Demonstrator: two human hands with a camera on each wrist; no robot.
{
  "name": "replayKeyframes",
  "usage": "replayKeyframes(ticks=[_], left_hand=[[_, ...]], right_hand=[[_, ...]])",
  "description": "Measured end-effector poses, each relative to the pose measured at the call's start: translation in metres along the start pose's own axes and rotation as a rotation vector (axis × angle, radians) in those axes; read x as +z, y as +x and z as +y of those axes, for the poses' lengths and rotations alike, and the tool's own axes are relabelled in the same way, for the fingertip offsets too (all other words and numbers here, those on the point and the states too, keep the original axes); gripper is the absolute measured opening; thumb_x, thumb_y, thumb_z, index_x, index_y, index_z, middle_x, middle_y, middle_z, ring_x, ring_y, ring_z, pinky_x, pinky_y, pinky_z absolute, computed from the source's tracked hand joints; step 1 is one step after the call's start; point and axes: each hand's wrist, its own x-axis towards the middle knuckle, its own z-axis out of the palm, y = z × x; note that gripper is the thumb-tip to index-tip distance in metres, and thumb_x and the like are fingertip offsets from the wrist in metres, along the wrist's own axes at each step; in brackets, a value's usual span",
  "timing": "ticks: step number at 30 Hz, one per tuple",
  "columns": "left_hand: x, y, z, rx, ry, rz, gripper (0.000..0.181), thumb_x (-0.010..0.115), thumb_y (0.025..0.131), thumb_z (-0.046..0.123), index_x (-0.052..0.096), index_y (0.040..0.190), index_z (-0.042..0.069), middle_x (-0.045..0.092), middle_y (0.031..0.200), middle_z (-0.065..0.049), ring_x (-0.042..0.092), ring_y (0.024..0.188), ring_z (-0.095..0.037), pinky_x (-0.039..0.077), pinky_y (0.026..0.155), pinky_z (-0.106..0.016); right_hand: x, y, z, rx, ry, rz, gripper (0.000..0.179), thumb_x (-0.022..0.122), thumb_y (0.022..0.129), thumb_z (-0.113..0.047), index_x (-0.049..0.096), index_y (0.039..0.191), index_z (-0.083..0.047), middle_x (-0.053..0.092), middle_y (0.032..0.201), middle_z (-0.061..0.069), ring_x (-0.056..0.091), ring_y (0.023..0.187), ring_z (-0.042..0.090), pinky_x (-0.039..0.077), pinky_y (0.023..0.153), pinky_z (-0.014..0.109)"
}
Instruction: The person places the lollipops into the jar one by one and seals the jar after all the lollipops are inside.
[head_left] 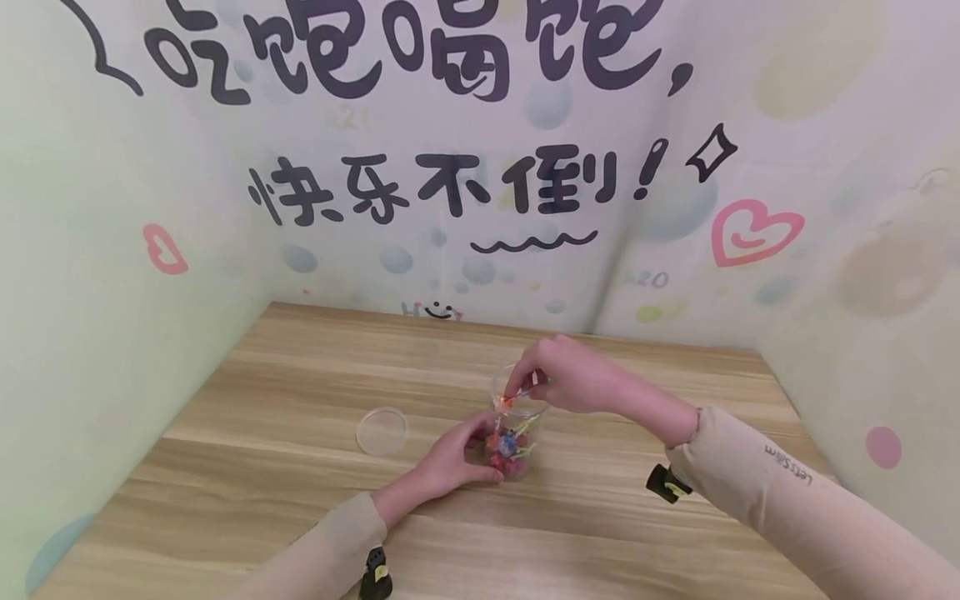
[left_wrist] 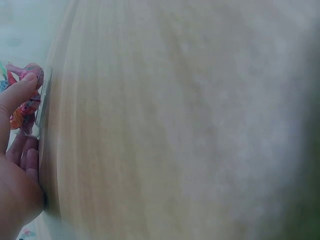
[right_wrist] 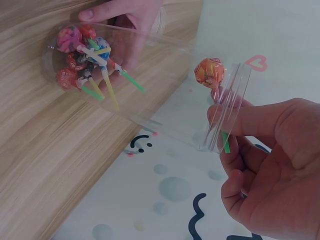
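Note:
A clear plastic jar [head_left: 529, 414] stands on the table, with several wrapped lollipops [right_wrist: 69, 40] heaped at its bottom, their yellow, green and white sticks pointing up. My left hand [head_left: 444, 463] grips the jar low on its left side, thumb in front and fingers behind. At the jar's mouth, my right hand [head_left: 573, 375] pinches an orange-wrapped lollipop [right_wrist: 209, 71] by its green stick. The candy end hangs just inside the rim, above the other lollipops, as the right wrist view shows. In the left wrist view, the left thumb [left_wrist: 22, 92] overlaps the red wrappers.
A round clear lid [head_left: 382, 432] lies flat on the wood-grain table [head_left: 300, 367], left of the jar. Behind the table rises a printed wall [head_left: 420, 250] with black lettering and hearts. Pale walls close off both sides.

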Motion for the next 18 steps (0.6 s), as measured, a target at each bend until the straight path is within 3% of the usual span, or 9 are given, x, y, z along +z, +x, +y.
replayKeyframes(ticks=[18], left_hand=[[0.0001,0.0,0.0011,0.002,0.005,0.0,0.077,0.086,0.075,0.021,0.048,0.141,0.011,0.064,0.125,-0.005,0.058,0.119,-0.022,0.048,0.103,-0.031]], right_hand=[[-0.0005,-0.0017,-0.0007,-0.002,0.019,-0.005,0.027,0.067,0.083,0.007,0.079,0.095,-0.014,0.076,0.09,-0.002,0.061,0.076,0.004,0.052,0.068,0.017]])
